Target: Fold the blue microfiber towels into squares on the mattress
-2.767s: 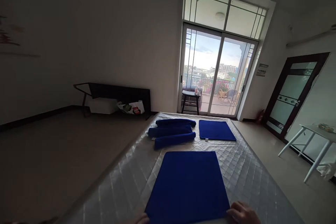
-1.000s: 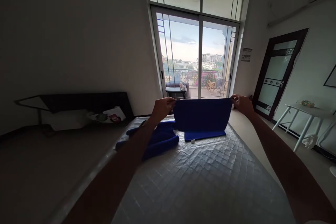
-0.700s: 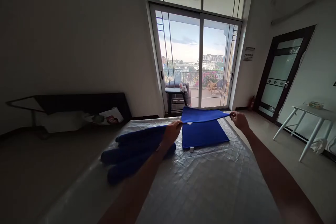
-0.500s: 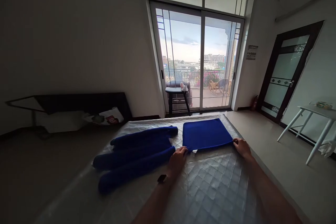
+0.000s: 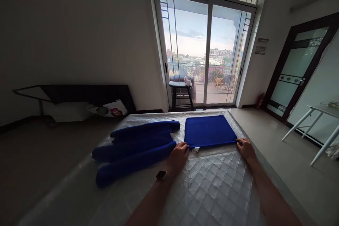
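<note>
A blue cloth [image 5: 210, 130], flat and rectangular, lies on a plastic-covered quilted mattress [image 5: 217, 180]. At its near left corner, beside a small white label [image 5: 196, 149], my left hand [image 5: 179, 153] pinches the edge. My right hand [image 5: 246, 149] has the near right corner between thumb and fingers. The near edge runs straight between both hands. To the left, several rolled blue cloths [image 5: 135, 166] lie side by side, the closest one's end almost touching my left hand. A watch sits on my left wrist.
A dark stool [image 5: 180, 85] stands before the sliding glass door [image 5: 208, 49] beyond the mattress. Against the left wall is a dark low piece of furniture [image 5: 90, 93] with a white bag [image 5: 116, 108]. A white table [image 5: 324, 110] stands at right, near a dark-framed door [image 5: 299, 74].
The view has tilted down and shifted slightly, so the room sits higher in the picture. Both hands keep their hold on the cloth's near corners, and the cloth looks about the same.
</note>
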Motion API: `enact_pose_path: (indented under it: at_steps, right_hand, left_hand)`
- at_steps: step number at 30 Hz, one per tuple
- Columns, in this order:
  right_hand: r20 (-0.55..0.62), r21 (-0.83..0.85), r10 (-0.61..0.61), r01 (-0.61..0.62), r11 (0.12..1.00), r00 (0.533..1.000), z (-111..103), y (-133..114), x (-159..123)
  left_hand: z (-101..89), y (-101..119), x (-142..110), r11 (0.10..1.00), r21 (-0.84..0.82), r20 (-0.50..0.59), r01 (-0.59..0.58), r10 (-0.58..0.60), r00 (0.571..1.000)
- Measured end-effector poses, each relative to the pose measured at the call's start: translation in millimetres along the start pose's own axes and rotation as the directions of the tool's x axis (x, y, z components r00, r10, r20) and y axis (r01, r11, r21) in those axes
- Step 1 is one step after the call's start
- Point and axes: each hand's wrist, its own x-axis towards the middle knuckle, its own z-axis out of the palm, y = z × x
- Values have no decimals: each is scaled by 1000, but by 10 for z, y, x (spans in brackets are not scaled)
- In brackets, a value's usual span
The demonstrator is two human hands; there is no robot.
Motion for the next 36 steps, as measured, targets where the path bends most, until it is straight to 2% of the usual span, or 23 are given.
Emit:
enact_pose_path:
  at_steps: [9, 23, 27, 32, 36]
  right_hand:
    - [20, 100, 8, -10, 995, 1000, -45, 24, 31]
    - [77, 76, -36, 30, 997, 996, -42, 31, 55]
    - [89, -25, -47, 50, 998, 995, -32, -16, 45]
    - [103, -287, -36, 64, 956, 994, -25, -147, 10]
    - [152, -359, -48, 100, 928, 987, -93, -233, -23]
  left_hand:
    - [-61, 14, 30, 999, 23, 51, 25, -27, 998]
    - [-43, -49, 44, 999, 34, 54, -17, 15, 998]
    - [-17, -42, 39, 988, 133, 87, -76, 65, 994]
    - [31, -19, 41, 963, 240, 145, -126, 93, 985]
    - [20, 14, 56, 948, 280, 186, -154, 103, 977]
